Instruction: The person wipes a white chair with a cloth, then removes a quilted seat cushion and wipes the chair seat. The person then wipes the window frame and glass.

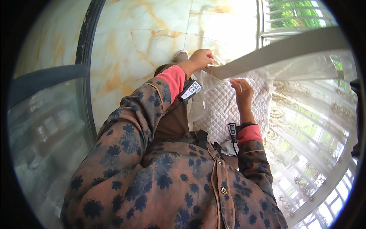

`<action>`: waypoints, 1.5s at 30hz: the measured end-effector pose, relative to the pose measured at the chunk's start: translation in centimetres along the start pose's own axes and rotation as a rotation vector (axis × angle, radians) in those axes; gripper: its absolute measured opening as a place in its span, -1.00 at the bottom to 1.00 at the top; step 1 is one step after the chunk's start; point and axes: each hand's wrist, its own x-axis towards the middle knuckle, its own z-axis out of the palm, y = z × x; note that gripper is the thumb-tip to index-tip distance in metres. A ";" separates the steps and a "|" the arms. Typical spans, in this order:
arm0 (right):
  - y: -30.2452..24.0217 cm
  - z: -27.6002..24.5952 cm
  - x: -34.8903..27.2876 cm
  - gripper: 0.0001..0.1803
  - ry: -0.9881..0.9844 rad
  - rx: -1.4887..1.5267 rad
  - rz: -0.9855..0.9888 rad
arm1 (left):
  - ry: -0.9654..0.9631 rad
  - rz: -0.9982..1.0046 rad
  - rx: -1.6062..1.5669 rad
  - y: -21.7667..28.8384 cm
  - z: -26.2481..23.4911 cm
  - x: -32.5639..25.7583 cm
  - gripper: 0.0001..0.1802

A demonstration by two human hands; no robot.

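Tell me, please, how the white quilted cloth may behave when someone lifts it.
The white quilted cloth will probably bend softly, as its diamond pattern suggests padded fabric. It may be light for its size, since the padding looks puffy. Rolling away seems unlikely, because it lies spread out.

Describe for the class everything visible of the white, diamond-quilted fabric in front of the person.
The white, diamond-quilted fabric looks soft and padded, crossed by stitched lines. It spreads in front of the person, right of the brown trouser leg; its right side borders the sheer, patterned white curtain. The bare right hand overlaps it in view; whether they touch is unclear. Thin, whitish material covers part of its upper left, and what supports it is hidden.
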 end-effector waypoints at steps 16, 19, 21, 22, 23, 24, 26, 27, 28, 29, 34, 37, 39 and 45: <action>12.7 -8.0 -18.8 -0.85 0.299 0.093 0.411 | -0.136 0.432 0.529 8.9 13.4 -13.8 -0.85; 12.4 -8.0 -18.6 -0.86 0.308 0.164 0.409 | -0.123 0.551 0.666 7.8 18.3 -7.5 -0.81; 12.2 -8.2 -18.7 -0.88 0.275 0.260 0.423 | -0.038 0.593 0.785 6.8 20.8 -2.3 -0.81; 12.2 -8.2 -18.9 -0.89 0.251 0.266 0.388 | 0.032 0.568 0.847 6.4 21.9 0.2 -0.80; 12.3 -8.2 -19.1 -0.89 0.239 0.282 0.396 | 0.103 0.566 0.897 6.1 23.0 2.7 -0.78; 12.4 -8.1 -19.4 -0.89 0.153 0.300 0.439 | 0.137 0.446 0.995 5.9 23.9 5.1 -0.74; 12.5 -7.9 -20.1 -0.88 0.140 0.382 0.414 | 0.167 0.213 1.197 5.8 25.6 9.1 -0.68; 12.2 -7.7 -20.4 -0.89 0.092 0.414 0.480 | 0.089 0.074 1.156 6.1 26.1 10.9 -0.56; 12.0 -7.6 -20.6 -0.89 -0.003 0.448 0.604 | 0.033 0.067 1.089 6.3 26.8 12.4 -0.55; 11.5 -7.6 -20.7 -0.89 -0.014 0.484 0.592 | -0.042 0.011 1.060 6.6 27.6 14.0 -0.54; 9.2 -11.1 -17.3 -0.90 -0.035 0.353 0.590 | 0.122 0.141 0.870 5.5 29.2 16.0 -0.66; 10.5 -15.8 -11.0 -0.85 0.315 0.059 0.428 | 0.168 0.078 0.789 3.9 29.0 16.4 -0.71; 12.3 -18.1 -5.5 -0.82 0.414 -0.079 0.184 | 0.135 0.085 0.602 3.1 28.5 16.9 -0.70; 15.1 -15.9 6.1 -0.73 0.453 -0.334 -0.145 | 0.148 0.184 0.838 3.0 26.2 15.2 -0.76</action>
